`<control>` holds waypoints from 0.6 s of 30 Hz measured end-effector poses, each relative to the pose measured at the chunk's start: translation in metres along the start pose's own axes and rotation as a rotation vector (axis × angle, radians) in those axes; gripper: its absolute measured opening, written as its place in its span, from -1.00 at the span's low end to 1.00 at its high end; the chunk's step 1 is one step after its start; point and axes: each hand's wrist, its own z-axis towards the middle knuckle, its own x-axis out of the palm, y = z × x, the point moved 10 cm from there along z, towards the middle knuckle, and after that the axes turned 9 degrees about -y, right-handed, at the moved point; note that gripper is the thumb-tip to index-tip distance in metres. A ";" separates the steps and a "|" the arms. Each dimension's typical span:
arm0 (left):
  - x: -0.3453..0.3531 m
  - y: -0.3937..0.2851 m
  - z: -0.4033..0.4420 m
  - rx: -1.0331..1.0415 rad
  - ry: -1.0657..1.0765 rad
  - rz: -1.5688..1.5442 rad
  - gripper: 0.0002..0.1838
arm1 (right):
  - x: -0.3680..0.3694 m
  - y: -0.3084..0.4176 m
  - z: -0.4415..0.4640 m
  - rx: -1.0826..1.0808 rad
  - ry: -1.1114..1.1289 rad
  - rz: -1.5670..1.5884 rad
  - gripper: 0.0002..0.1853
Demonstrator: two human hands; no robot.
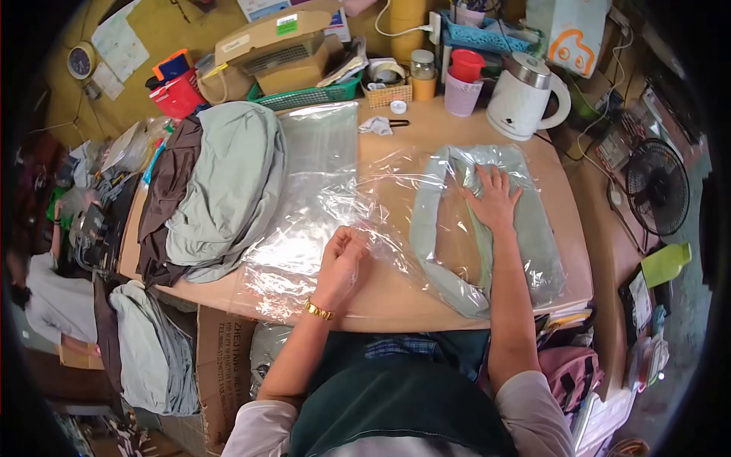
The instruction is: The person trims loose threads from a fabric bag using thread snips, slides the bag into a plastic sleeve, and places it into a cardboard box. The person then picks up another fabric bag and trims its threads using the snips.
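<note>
A folded pale grey-green garment lies inside a clear plastic bag on the right half of the table. My right hand rests flat on it with fingers spread. Closed fingers of my left hand, which has a gold watch on the wrist, pinch the loose end of that bag. Beneath and left of this hand, a stack of flat clear plastic bags shines with glare. Farther left sits a heap of pale grey-green cloth, with dark brown cloth beside it.
A white electric kettle, a pink cup and a green basket with boxes line the table's back. A black fan stands at right. Below the left edge are a cardboard box and more grey cloth. Another person's sleeve shows far left.
</note>
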 end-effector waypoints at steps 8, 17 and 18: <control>0.009 0.013 -0.013 -0.230 0.316 -0.054 -0.87 | -0.004 0.007 0.002 -0.005 0.001 0.004 -0.20; -0.036 -0.039 -0.016 0.018 0.077 0.258 -0.76 | -0.003 0.005 0.004 0.043 0.020 -0.023 -0.19; -0.022 -0.037 -0.025 -0.019 -0.012 0.291 -0.76 | -0.003 0.006 0.004 0.035 0.022 -0.019 -0.19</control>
